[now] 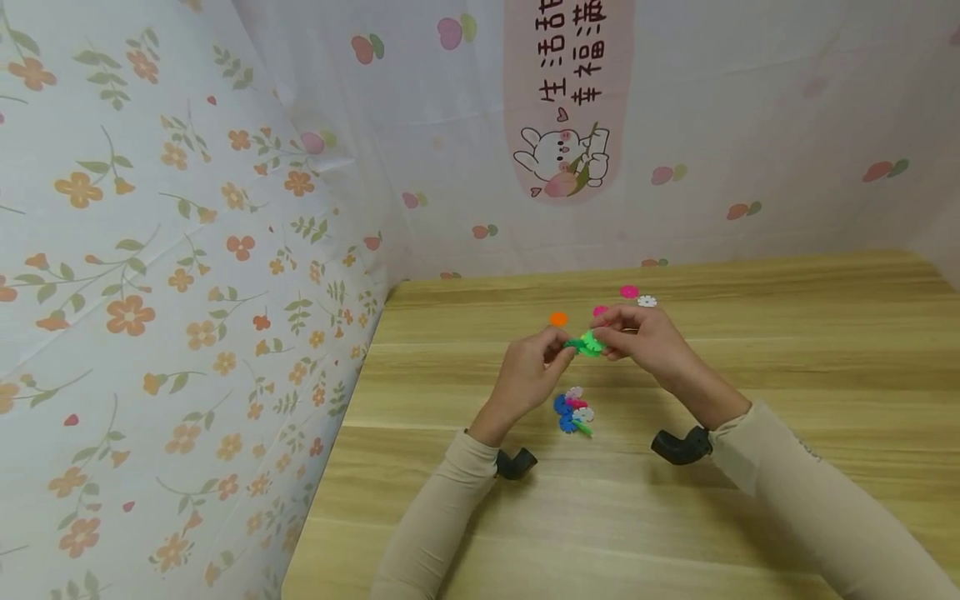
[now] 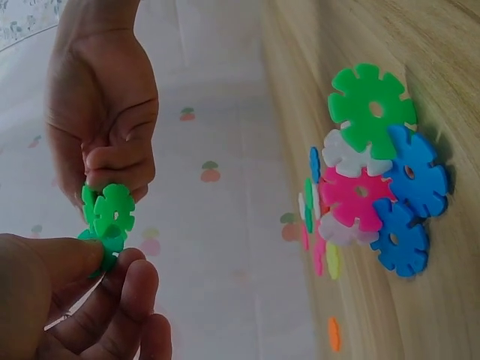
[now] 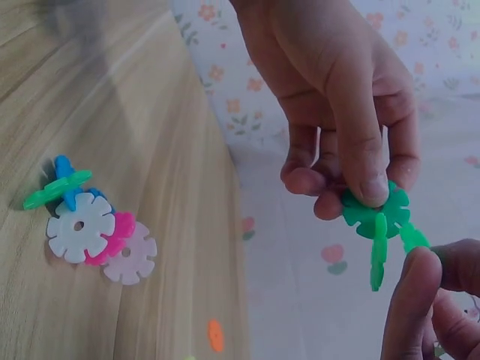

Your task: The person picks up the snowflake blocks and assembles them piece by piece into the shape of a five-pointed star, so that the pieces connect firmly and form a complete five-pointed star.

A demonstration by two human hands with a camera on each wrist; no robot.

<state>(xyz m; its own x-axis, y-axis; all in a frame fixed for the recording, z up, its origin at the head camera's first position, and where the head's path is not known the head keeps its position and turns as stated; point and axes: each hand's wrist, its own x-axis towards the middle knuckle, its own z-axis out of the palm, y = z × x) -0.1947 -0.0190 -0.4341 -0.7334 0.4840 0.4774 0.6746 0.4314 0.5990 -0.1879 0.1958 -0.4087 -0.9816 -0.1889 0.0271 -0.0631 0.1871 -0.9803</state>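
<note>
My left hand pinches a dark green flower-shaped plastic disc between thumb and fingertips. A bright green notched disc stands edge-on against it, apparently slotted in. My right hand pinches another bright green disc close beside them, its fingertips partly covering it. Both hands meet above the table, and whether this last disc is joined cannot be told. Below them on the table lies a joined cluster of discs: blue, pink, white and green.
Loose discs lie farther back on the wooden table: an orange one, pink ones and a white one. Patterned cloth hangs along the left and back. Black curved mounts sit at both wrists.
</note>
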